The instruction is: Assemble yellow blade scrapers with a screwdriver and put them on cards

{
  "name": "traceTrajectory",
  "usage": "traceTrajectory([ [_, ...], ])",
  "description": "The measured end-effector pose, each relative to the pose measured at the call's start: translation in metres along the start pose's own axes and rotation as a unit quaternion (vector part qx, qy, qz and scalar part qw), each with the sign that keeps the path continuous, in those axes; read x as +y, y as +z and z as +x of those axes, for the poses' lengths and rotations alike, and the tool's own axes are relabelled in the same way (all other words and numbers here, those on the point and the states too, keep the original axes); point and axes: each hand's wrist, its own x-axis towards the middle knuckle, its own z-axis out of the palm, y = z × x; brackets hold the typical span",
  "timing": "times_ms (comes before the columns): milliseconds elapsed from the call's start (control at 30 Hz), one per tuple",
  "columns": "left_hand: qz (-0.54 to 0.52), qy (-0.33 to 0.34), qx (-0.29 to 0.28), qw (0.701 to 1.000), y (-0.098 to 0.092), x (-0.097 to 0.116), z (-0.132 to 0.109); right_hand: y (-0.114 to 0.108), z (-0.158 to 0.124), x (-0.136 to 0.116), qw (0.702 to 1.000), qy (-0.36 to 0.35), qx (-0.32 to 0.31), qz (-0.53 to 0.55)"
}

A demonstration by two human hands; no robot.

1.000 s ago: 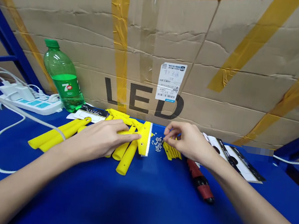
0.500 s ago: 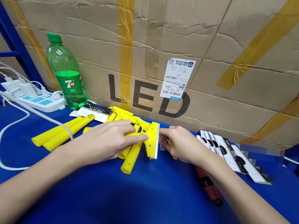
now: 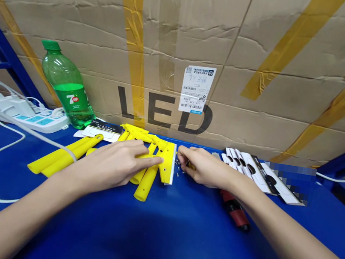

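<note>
My left hand (image 3: 118, 162) is closed round a yellow scraper (image 3: 166, 163), its index finger stretched along the head. A pale blade strip runs down the scraper's right edge, and a small hole shows in the head. Other yellow scraper parts (image 3: 143, 188) lie under and behind this hand. Just right of the blade, my right hand (image 3: 201, 166) is bent down with thumb and fingertips together. Small loose screws (image 3: 177, 174) lie on the blue surface by its fingertips. What these fingers pinch, if anything, is hidden. A bit of yellow shows beneath them.
A red and black tool (image 3: 236, 212) lies below my right forearm. White and black cards (image 3: 250, 171) are fanned out at right. Two yellow handles (image 3: 64, 156), a green bottle (image 3: 68, 88) and a corded power strip (image 3: 42, 122) stand left. A large carton (image 3: 185, 40) closes off the back.
The view has shifted slightly, so things appear a little further left. More of the loose screws show by my right fingertips. My left hand keeps its hold on the scraper.
</note>
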Motion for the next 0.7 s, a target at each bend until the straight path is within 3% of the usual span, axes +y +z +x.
traceTrajectory([
  [133, -0.001, 0.003, -0.022, 1.0, -0.001, 0.003, 0.003, -0.004, -0.015, -0.002, 0.998, 0.011, 0.041, 0.051],
  [300, 0.002, -0.002, -0.047, 0.999, -0.001, 0.016, 0.009, 0.0, -0.033, -0.023, 0.972, -0.027, 0.159, 0.168],
  [533, -0.057, -0.013, -0.025, 0.998, 0.002, 0.023, 0.01, 0.026, -0.039, -0.035, 0.952, -0.147, 0.25, 0.093],
  [700, -0.098, -0.03, -0.022, 0.994, 0.002, 0.02, 0.009, 0.025, -0.049, -0.032, 0.944, -0.198, 0.265, 0.002],
])
